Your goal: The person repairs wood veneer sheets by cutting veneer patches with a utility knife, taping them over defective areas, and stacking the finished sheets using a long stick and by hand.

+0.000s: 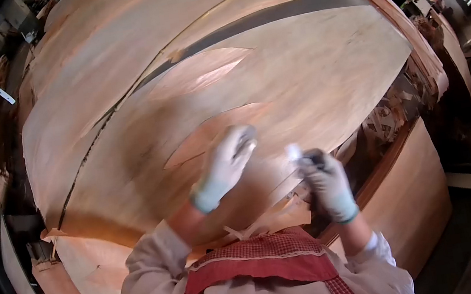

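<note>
I'd go gently over the wood sheet [326, 62] below the fingers, right hand's [327, 185] clamped on a blurred white object [293, 152], left hand's [228, 160] I can't tell.

Woodworking shop: broad wood sheets [326, 62], scrap strips [387, 118].

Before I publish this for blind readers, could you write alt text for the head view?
A person's gloved left hand is over a broad pale wood sheet; the gloved right hand, near the sheet's edge, holds a blurred, white-tipped object. Two leaf-shaped patches mark the sheet.
</note>
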The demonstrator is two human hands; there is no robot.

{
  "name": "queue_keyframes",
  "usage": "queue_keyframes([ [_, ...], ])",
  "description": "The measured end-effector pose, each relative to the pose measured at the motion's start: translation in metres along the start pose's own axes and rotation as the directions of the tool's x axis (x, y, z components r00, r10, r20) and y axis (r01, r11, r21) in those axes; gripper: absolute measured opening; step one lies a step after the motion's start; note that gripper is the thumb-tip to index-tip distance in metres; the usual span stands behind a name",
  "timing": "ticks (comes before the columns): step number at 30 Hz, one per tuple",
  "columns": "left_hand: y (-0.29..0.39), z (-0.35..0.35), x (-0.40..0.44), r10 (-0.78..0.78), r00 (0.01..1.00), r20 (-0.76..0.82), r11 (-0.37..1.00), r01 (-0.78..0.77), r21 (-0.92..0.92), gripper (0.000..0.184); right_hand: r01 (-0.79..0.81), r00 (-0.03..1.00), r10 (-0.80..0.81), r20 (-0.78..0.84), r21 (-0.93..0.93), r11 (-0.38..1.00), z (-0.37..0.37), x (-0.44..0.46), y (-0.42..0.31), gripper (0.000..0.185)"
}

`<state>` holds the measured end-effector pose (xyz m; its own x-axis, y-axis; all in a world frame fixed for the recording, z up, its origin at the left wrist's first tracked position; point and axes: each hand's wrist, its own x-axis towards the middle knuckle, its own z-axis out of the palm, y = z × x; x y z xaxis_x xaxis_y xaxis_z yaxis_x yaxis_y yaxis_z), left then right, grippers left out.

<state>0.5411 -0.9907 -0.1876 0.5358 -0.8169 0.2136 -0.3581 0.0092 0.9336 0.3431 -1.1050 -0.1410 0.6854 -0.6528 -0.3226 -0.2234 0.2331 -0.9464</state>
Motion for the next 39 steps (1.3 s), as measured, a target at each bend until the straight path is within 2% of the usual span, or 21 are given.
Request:
queue_keyframes([
  [2, -0.047, 0.041, 0.027, 0.027, 0.995, 0.095, 0.939, -0.058, 0.339, 0.017, 0.059, 0.956, -0.116, -0.27, -0.21, 0.976, -0.065, -0.003, 0.004, 0.012],
  [3, -0.074, 0.062, 0.04, 0.071, 0.988, 0.139, 0.864, -0.131, 0.485, 0.018, 0.108, 0.883, -0.237, -0.405, -0.317, 0.942, -0.11, -0.004, 0.016, 0.013],
  [4, -0.098, 0.081, 0.053, 0.086, 0.989, 0.124, 0.784, -0.144, 0.603, 0.018, 0.079, 0.818, -0.24, -0.524, -0.31, 0.948, -0.14, -0.009, 0.008, 0.012],
  [6, -0.136, 0.111, 0.075, 0.11, 0.988, 0.105, 0.576, -0.149, 0.803, 0.019, 0.106, 0.699, -0.363, -0.616, -0.413, 0.905, -0.195, -0.02, -0.012, 0.013],
  [7, -0.147, 0.118, 0.082, 0.05, 0.996, 0.072, 0.537, -0.088, 0.839, 0.02, 0.107, 0.563, -0.451, -0.692, -0.481, 0.87, -0.193, -0.018, -0.029, 0.016],
  [9, -0.163, 0.124, 0.089, -0.07, 0.997, -0.02, 0.434, 0.048, 0.9, 0.023, 0.164, 0.477, -0.556, -0.681, -0.552, 0.817, -0.196, -0.01, -0.052, 0.021],
  [13, -0.159, 0.123, 0.086, -0.064, 0.994, -0.091, 0.374, 0.108, 0.921, 0.027, 0.109, 0.694, -0.49, -0.528, -0.595, 0.796, -0.194, 0.013, -0.051, 0.018],
  [15, -0.169, 0.12, 0.085, -0.011, 0.994, -0.108, 0.417, 0.103, 0.903, 0.02, -0.064, 0.772, -0.336, -0.539, -0.592, 0.803, -0.164, 0.017, -0.061, 0.017],
  [17, -0.167, 0.114, 0.086, -0.04, 0.991, -0.129, 0.44, 0.133, 0.888, 0.02, -0.031, 0.856, -0.311, -0.413, -0.64, 0.768, -0.156, 0.014, -0.059, 0.015],
  [21, -0.167, 0.1, 0.083, -0.068, 0.993, -0.095, 0.301, 0.111, 0.947, 0.022, 0.072, 0.98, -0.163, -0.113, -0.567, 0.821, -0.135, -0.006, -0.077, 0.018],
  [23, -0.167, 0.094, 0.082, -0.068, 0.993, -0.096, 0.271, 0.111, 0.956, 0.02, -0.105, 0.977, 0.174, 0.12, -0.442, 0.891, -0.185, -0.028, -0.077, 0.033],
  [24, -0.169, 0.093, 0.083, -0.083, 0.992, -0.097, 0.304, 0.118, 0.945, 0.019, 0.244, 0.97, -0.226, 0.092, -0.309, 0.919, -0.172, -0.023, -0.048, 0.024],
  [25, -0.171, 0.096, 0.085, -0.092, 0.992, -0.086, 0.347, 0.113, 0.931, 0.018, 0.249, 0.968, -0.221, 0.115, -0.383, 0.889, -0.172, -0.019, -0.043, 0.021],
  [27, -0.192, 0.095, 0.089, 0.052, 0.99, -0.13, 0.491, 0.088, 0.867, 0.016, 0.265, 0.964, -0.212, 0.161, -0.524, 0.81, -0.142, -0.002, -0.05, 0.017],
  [29, -0.196, 0.096, 0.094, -0.021, 0.993, -0.114, 0.483, 0.11, 0.868, 0.016, -0.166, 0.983, 0.179, 0.035, -0.229, 0.959, -0.045, 0.066, -0.07, 0.011],
  [30, -0.191, 0.092, 0.094, -0.05, 0.992, -0.118, 0.511, 0.127, 0.85, 0.015, -0.147, 0.987, 0.157, 0.028, -0.225, 0.963, -0.033, 0.096, -0.05, 0.012],
  [31, -0.186, 0.089, 0.097, -0.083, 0.988, -0.127, 0.532, 0.152, 0.833, 0.014, -0.011, 0.999, 0.032, 0.042, -0.427, 0.904, -0.039, 0.127, -0.015, 0.013],
  [33, -0.183, 0.085, 0.1, -0.101, 0.986, -0.129, 0.574, 0.164, 0.803, 0.015, -0.134, 0.99, 0.118, -0.072, -0.297, 0.946, -0.041, 0.164, 0.042, 0.016],
  [35, -0.183, 0.082, 0.101, -0.128, 0.982, -0.136, 0.595, 0.186, 0.782, 0.015, -0.143, 0.989, 0.121, -0.086, -0.32, 0.937, -0.042, 0.192, 0.081, 0.018],
  [37, -0.184, 0.081, 0.103, -0.152, 0.979, -0.139, 0.605, 0.203, 0.77, 0.015, -0.094, 0.995, 0.082, -0.056, -0.259, 0.961, -0.036, 0.213, 0.099, 0.021],
  [39, -0.185, 0.079, 0.104, -0.21, 0.967, -0.146, 0.616, 0.247, 0.748, 0.019, -0.143, 0.986, 0.126, -0.11, -0.16, 0.977, -0.024, 0.234, 0.104, 0.018],
])
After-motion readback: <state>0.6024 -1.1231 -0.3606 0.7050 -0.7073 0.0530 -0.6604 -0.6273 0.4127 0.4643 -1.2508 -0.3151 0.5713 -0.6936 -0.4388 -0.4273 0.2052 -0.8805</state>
